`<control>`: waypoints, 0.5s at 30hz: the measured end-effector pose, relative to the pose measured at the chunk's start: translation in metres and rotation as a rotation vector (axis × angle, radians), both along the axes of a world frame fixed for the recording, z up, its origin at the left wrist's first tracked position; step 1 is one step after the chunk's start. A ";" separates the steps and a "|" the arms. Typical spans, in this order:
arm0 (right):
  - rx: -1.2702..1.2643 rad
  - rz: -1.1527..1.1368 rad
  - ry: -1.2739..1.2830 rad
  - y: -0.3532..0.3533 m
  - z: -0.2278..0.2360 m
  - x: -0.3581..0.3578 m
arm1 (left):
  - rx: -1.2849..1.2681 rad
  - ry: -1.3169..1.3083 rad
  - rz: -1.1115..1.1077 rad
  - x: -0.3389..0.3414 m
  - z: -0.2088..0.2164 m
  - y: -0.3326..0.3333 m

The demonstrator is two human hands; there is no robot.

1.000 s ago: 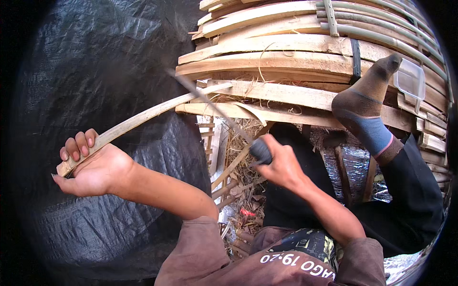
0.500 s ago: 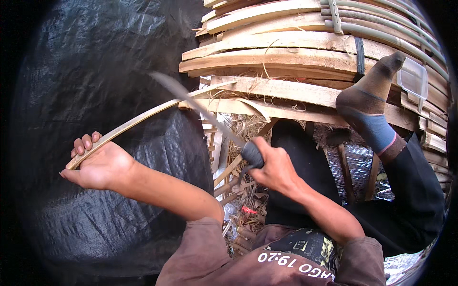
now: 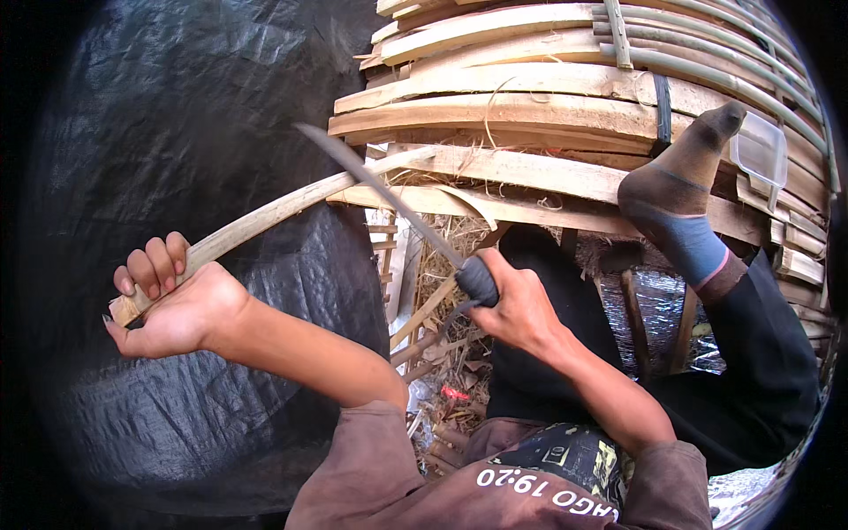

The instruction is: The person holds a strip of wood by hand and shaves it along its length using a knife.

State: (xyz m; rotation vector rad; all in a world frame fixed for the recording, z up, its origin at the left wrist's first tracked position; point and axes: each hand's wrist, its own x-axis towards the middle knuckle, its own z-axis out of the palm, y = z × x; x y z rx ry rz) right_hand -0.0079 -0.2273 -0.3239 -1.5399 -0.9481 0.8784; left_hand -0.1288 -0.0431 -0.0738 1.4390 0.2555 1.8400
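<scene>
My left hand (image 3: 177,300) is closed around the near end of a long, pale bamboo strip (image 3: 256,217). From there the strip slants up to the right, and its far end lies over the edge of the wooden slats (image 3: 530,168). My right hand (image 3: 518,305) grips the dark wrapped handle of a machete (image 3: 389,196). Its long grey blade points up and to the left, crossing the strip near the slats. The blade's tip reaches past the strip, over the black sheet.
A black plastic sheet (image 3: 177,424) covers the left side. Stacked slats and green poles (image 3: 707,57) fill the upper right. My socked foot (image 3: 676,172) rests on the slats beside a clear plastic container (image 3: 760,150). Shavings and scraps (image 3: 455,353) lie below, between sheet and legs.
The strip has turned in my left hand and now shows a wider face. My left fingers have shifted on it. The machete has moved slightly right, its blade less blurred.
</scene>
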 end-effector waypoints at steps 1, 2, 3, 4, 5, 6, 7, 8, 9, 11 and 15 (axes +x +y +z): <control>0.067 0.009 -0.028 -0.001 0.013 0.003 | 0.006 0.047 -0.131 -0.005 0.002 0.002; 0.135 0.018 -0.056 -0.001 0.019 0.004 | 0.010 0.093 -0.261 -0.008 0.004 0.004; 0.134 0.019 -0.052 0.001 0.016 0.004 | 0.009 0.097 -0.260 -0.009 0.003 0.005; 0.151 -0.005 -0.023 0.003 0.012 0.003 | 0.010 0.098 -0.299 -0.009 0.007 0.001; 0.168 -0.029 0.006 0.005 0.007 0.003 | 0.012 0.099 -0.338 -0.009 0.009 -0.002; 0.093 -0.065 0.057 0.006 0.000 0.002 | 0.017 0.100 -0.331 -0.009 0.012 -0.004; 0.028 -0.101 0.072 0.009 -0.019 0.001 | 0.017 0.098 -0.304 -0.009 0.010 -0.003; -0.065 -0.173 0.070 0.007 -0.046 0.012 | -0.009 0.076 -0.313 0.003 -0.005 0.005; -0.051 -0.147 0.050 0.005 -0.049 0.016 | 0.013 0.074 -0.309 0.005 0.005 -0.004; -0.060 -0.143 0.039 0.006 -0.027 0.021 | 0.032 0.086 -0.349 0.004 0.004 -0.008; 0.066 -0.056 -0.034 0.002 0.026 0.007 | 0.057 0.099 -0.408 0.002 0.005 -0.018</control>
